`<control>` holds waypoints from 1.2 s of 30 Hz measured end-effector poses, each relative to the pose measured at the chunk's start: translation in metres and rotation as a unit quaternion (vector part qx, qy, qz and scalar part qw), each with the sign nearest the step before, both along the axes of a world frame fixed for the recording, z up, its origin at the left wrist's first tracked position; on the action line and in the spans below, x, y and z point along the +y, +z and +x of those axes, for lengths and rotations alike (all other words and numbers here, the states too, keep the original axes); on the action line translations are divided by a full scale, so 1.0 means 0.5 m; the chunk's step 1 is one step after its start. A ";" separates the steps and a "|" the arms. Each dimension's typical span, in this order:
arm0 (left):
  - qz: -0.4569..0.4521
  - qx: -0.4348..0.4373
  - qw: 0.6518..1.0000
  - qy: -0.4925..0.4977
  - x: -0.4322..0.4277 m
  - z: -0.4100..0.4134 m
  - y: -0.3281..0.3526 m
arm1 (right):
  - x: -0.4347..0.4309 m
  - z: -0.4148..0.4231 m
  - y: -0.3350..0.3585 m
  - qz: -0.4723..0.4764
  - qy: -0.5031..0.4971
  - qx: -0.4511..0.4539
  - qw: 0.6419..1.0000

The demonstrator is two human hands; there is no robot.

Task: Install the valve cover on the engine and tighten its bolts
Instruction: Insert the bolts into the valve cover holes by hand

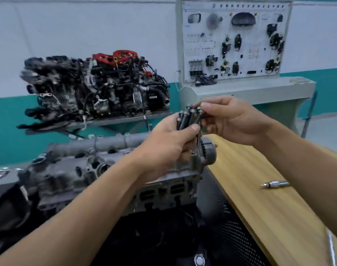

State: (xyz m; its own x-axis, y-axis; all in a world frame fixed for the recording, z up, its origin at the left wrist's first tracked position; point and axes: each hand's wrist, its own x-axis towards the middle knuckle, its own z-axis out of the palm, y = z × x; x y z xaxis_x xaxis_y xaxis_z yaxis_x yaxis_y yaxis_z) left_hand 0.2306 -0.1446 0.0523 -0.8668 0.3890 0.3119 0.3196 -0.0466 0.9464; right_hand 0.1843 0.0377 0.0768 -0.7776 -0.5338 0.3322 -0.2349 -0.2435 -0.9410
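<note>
My left hand (pixel 169 144) grips a bundle of several long dark bolts (pixel 188 118), heads up, above the right end of the grey engine head (pixel 71 169). My right hand (pixel 233 120) pinches the head of one bolt at the right side of the bundle. The engine sits below and to the left of both hands, with a grey cast cover (pixel 98 144) along its top; a chain sprocket (pixel 208 152) shows at its right end. My left forearm hides part of the engine's front.
A wooden bench top (pixel 269 208) runs along the right, with a silver socket extension (pixel 275 184) lying on it. A second engine with red parts (pixel 98 87) stands on a stand behind. A training panel (pixel 235 39) stands at the back right. Black mesh (pixel 231 237) lies below.
</note>
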 end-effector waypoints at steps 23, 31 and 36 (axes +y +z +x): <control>-0.342 0.102 0.894 0.272 -0.138 -0.116 -0.022 | -0.056 -0.026 -0.079 0.312 -0.410 0.312 0.798; -0.395 0.167 0.860 0.276 -0.109 -0.123 -0.066 | -0.042 -0.024 -0.082 0.312 -0.401 0.277 0.816; -0.410 0.213 0.828 0.317 -0.099 -0.138 -0.064 | -0.056 -0.028 -0.103 0.384 -0.391 0.357 0.757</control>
State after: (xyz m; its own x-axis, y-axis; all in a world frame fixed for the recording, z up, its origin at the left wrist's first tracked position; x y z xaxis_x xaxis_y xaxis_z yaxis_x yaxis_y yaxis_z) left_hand 0.1615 -0.1942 0.0202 -0.8570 0.1295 0.4988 0.3468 0.8608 0.3724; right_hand 0.1701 0.0098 0.0252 -0.7242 -0.2512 0.6422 -0.5395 0.7864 -0.3008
